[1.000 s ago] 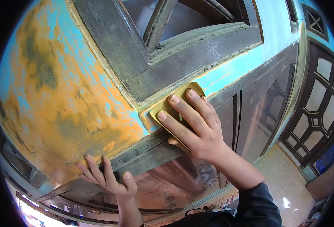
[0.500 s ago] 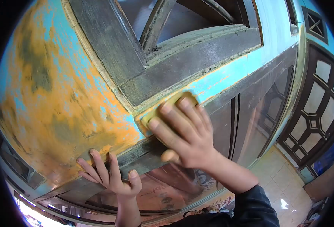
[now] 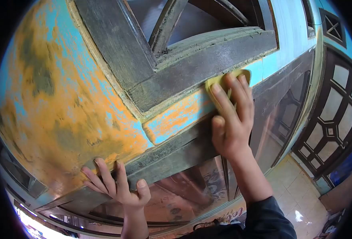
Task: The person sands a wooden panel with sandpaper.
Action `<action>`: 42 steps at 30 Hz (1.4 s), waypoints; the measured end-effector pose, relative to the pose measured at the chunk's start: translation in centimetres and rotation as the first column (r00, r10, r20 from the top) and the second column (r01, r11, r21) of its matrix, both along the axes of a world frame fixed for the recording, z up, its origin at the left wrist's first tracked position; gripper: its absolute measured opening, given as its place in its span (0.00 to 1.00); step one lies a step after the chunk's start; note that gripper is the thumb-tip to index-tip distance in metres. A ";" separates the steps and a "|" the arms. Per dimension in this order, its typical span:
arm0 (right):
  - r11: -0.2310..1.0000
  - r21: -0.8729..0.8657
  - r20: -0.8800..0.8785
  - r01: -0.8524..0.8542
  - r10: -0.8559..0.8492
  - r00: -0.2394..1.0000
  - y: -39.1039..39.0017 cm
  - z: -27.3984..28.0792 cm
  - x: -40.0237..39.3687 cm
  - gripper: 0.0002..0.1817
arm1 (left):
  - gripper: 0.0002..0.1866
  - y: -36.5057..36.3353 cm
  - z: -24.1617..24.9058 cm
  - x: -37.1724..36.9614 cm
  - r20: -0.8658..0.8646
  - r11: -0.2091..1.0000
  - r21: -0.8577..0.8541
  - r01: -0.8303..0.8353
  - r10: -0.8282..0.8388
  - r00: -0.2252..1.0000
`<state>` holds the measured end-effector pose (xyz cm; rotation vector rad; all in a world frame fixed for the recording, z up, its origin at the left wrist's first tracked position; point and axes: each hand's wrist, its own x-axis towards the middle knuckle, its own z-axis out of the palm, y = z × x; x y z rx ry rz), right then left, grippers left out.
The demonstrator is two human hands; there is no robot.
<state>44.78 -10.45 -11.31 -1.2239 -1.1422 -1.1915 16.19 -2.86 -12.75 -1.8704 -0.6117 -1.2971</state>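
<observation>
A yellowish sheet (image 3: 213,84), bent like sandpaper or a thin pad, lies under the fingers of my right hand (image 3: 235,119). The hand presses it against the narrow painted strip (image 3: 176,116) between the dark window frame and the dark wood below. Left of the sheet, that strip shows orange with blue streaks; to its right it is plain light blue. My left hand (image 3: 118,185) rests with spread fingers on the lower edge of the patchy orange and blue wall (image 3: 68,115), holding nothing.
Above is a dark wooden window frame (image 3: 208,55) with dusty ledges. Below, dark framed glass panels (image 3: 184,195) reflect the surroundings. A brown panelled door (image 3: 329,119) stands at the right over a tiled floor (image 3: 293,191).
My right hand has slid the yellowish sheet up and right along the strip, uncovering the orange and blue streaked part near the corner. My left hand has stayed in place.
</observation>
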 end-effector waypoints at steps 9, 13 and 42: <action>0.997 0.053 -0.040 -0.061 0.064 0.997 0.2 -1.6 2.1 0.25 | 0.32 -0.2 0.4 0.2 -0.019 0.999 0.028 -0.026 0.026 0.999; 0.996 -0.060 -0.035 -0.069 0.067 0.997 -0.1 -1.9 -1.4 0.25 | 0.33 -0.5 0.3 0.3 -0.012 0.999 0.025 -0.042 0.042 0.999; 0.999 -0.021 0.033 -0.044 0.044 0.998 -0.6 -1.3 -0.7 0.24 | 0.28 -0.8 0.3 0.6 0.011 0.997 -0.063 0.039 -0.038 0.999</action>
